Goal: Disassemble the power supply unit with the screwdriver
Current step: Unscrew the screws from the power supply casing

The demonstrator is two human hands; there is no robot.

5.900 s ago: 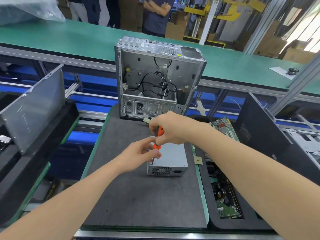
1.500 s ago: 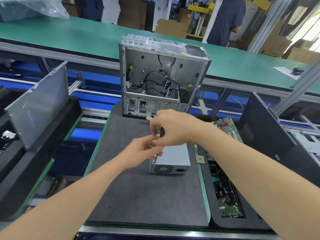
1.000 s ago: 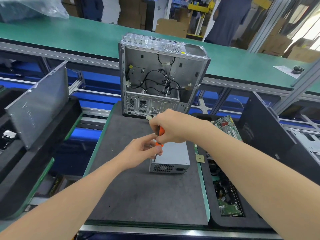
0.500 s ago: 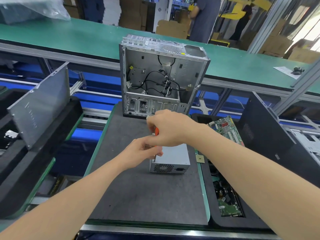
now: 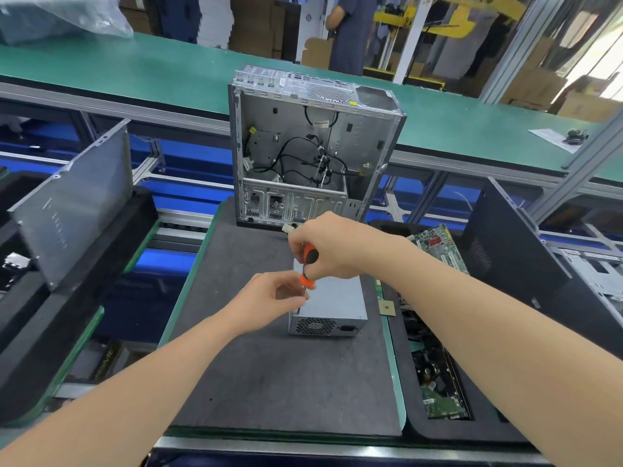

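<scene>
A grey metal power supply unit (image 5: 332,303) lies on the dark mat (image 5: 269,372), its fan grille facing me. Above its left top edge, my right hand (image 5: 332,249) grips the orange and black handle of a screwdriver (image 5: 308,264), which stands nearly upright with its tip down at the unit's left side. My left hand (image 5: 266,303) pinches the thin metal shaft just below the handle. The tip and any screw are hidden behind my fingers.
An open, gutted computer case (image 5: 310,150) with loose cables stands at the mat's far end. A black bin (image 5: 435,382) of circuit boards sits to the right, a leaning metal panel (image 5: 74,203) to the left. A green conveyor (image 5: 135,72) runs behind; a person stands beyond it.
My right hand has turned on the handle, so more of its orange and black grip shows than half a second ago. My left hand and the unit have stayed put.
</scene>
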